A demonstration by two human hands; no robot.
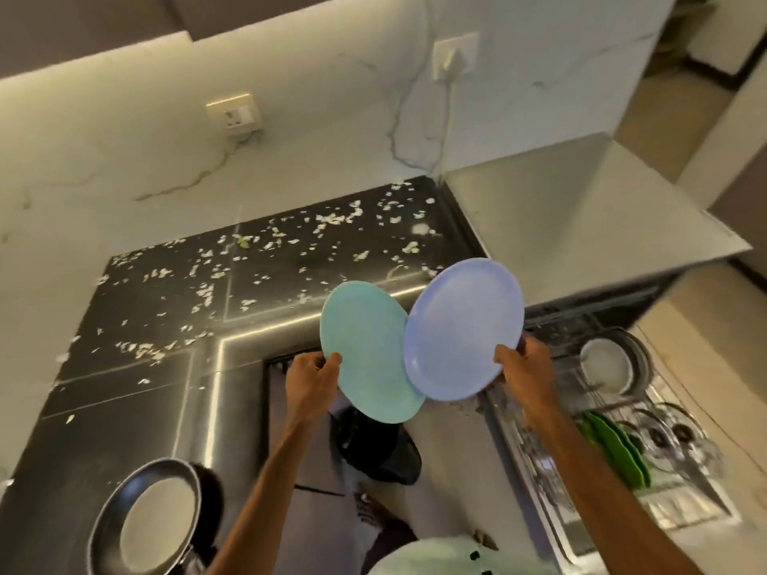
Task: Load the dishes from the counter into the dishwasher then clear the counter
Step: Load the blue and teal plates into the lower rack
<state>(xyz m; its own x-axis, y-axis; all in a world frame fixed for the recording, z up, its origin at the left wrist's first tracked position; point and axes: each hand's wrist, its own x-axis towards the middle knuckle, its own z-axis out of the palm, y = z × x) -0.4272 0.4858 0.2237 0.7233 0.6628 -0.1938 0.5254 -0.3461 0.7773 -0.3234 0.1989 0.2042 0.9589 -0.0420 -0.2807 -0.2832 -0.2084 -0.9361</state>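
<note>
Head view, left hand [311,377]: pinching the teal plate [369,354] at its lower left rim, thumb pressing on the face, fingers curling behind.
Right hand [525,367]: gripping the lavender plate [465,325] at its lower right rim the same way, thumb showing on the face.
Plates: hanging tilted in the air just off the counter's near right corner, faces turning toward the camera, lavender edge overlapping teal edge; not possible to tell whether the two are touching.
Dishwasher rack [685,512]: standing pulled out at the right, just below the right hand, already carrying white dishes [606,365] at its far end, with green plates [618,446] and glass lids [668,433] nearer its front.
Counter [124,388]: lying strewn with pale scraps [332,219], thickest along the back edge and toward the far right corner.
Pan [166,466]: sitting at the counter's near left edge, untouched.
Done: judging by the rack, loading looking well under way.
Left: probably slotting these two plates, fetching the pan, then sweeping off the scraps; clearing apparently not yet beginning.
</note>
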